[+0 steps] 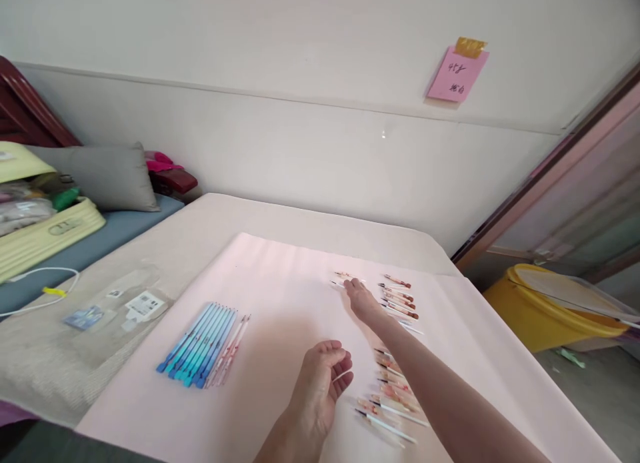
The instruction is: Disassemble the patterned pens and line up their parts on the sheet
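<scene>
My right hand (361, 301) reaches forward over the pink sheet (280, 283), its fingers closed at a slim white pen (336, 283) whose tip shows past them. Just beyond it lies another pen (345, 274) with a brownish pattern. My left hand (323, 376) hovers nearer to me, fingers loosely curled and apart, with nothing seen in it. Brown-and-white pens (400, 296) lie in a group right of my right hand. More pens (385, 416) in white and peach lie below my right forearm, which hides part of them.
Blue pens (203, 343) lie in a row at left, beside pink ones (233, 349). Clear plastic packaging (130, 316) rests on the bed. A grey pillow (110, 176) and a yellow box (60, 233) are far left. A yellow bin (545, 309) stands at right. A pink note (457, 75) hangs on the wall.
</scene>
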Action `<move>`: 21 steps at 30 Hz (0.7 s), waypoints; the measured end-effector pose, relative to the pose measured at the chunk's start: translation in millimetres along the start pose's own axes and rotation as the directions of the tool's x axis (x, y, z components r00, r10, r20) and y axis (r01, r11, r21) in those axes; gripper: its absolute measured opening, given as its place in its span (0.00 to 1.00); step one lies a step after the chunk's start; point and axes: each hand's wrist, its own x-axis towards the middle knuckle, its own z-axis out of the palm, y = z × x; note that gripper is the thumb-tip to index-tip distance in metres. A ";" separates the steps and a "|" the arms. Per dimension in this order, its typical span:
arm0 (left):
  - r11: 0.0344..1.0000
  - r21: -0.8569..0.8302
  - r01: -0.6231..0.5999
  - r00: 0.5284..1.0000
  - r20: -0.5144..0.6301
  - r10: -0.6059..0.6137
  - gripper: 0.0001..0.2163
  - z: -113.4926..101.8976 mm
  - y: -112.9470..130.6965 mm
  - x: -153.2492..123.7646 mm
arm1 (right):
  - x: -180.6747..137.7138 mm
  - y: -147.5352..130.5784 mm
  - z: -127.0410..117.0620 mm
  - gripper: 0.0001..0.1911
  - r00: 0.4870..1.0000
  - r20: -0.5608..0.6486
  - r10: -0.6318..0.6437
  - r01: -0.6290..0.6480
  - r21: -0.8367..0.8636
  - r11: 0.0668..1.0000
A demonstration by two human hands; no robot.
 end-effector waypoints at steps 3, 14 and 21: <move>1.000 -0.005 0.009 1.000 0.003 -0.009 0.11 -1.5 5.0 1.1 | 12.7 4.5 6.3 0.20 0.999 -0.027 -0.026 0.024 -0.063 0.998; 1.000 -0.010 0.004 0.999 0.048 -0.004 0.09 -3.5 14.5 3.1 | -11.8 -1.6 -0.3 0.17 0.983 -0.180 -0.024 -0.004 -0.155 0.988; 0.994 -0.028 -0.103 0.993 0.060 0.104 0.07 -8.8 30.9 3.9 | -199.2 0.6 -28.8 0.18 0.918 -0.269 -0.292 0.249 -0.183 0.951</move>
